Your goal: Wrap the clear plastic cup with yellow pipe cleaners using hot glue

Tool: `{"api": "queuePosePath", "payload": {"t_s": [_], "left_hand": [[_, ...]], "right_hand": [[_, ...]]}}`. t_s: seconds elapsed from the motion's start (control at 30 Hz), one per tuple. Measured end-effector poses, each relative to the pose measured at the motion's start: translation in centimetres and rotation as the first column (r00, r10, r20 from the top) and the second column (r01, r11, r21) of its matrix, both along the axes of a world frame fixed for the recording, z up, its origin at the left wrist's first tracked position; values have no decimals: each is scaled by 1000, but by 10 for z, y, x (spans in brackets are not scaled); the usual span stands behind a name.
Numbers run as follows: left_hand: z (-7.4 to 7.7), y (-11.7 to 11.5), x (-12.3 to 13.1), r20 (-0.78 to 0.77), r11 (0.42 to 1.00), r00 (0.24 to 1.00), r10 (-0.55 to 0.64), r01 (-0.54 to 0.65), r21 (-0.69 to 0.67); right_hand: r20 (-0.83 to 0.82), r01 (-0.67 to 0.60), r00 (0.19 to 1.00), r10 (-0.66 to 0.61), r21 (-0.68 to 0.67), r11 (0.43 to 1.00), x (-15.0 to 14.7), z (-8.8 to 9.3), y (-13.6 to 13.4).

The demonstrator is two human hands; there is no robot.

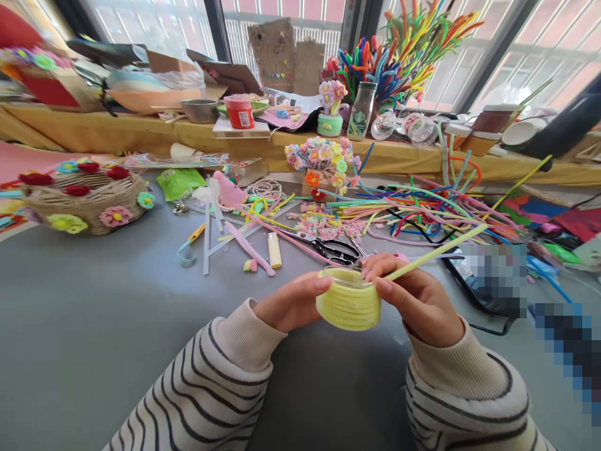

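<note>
Between my hands, above the grey table, is a small clear cup (348, 307) wrapped in rows of yellow pipe cleaner. My left hand (300, 299) grips its left side, thumb near the rim, the other fingers mostly hidden behind it. At the right rim my right hand (420, 297) pinches the yellow pipe cleaner (441, 250), whose loose end sticks out to the upper right. The right fingertips rest on the cup's rim. Just behind the cup lie black-handled scissors (340, 250) and a pale yellow lighter (275, 250).
A flower-trimmed woven basket (94, 200) stands at the left. Loose pipe cleaners (422, 207) spread over the back right, beside a small flower pot (312, 178). Glue sticks (206, 244) lie left of the lighter. A raised ledge (263, 144) holds a glass bottle (362, 113) and jars.
</note>
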State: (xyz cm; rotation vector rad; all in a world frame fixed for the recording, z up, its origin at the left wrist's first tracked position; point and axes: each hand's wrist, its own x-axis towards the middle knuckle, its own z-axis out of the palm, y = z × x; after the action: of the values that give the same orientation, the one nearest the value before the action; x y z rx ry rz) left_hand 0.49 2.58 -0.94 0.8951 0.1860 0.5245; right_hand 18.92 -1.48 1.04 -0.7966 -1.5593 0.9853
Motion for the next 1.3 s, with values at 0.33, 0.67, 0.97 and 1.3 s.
{"api": "queuePosePath", "payload": {"t_s": [0.33,0.67,0.97,1.3], "left_hand": [[-4,-1,2,27,1000,999,21,-21,-17],[0,-3,3,-67,994,992,108,-110,-20],[6,-4,2,-63,993,991,115,-115,-2],[7,-6,3,0,982,985,172,-172,79]], "right_hand": [[-17,86,996,-86,14,996,-3,-3,0],[-79,219,972,-220,-14,976,-8,-2,0],[-188,210,962,-198,51,976,-8,-5,0],[-261,122,957,-127,-37,992,-12,-2,-5]]}}
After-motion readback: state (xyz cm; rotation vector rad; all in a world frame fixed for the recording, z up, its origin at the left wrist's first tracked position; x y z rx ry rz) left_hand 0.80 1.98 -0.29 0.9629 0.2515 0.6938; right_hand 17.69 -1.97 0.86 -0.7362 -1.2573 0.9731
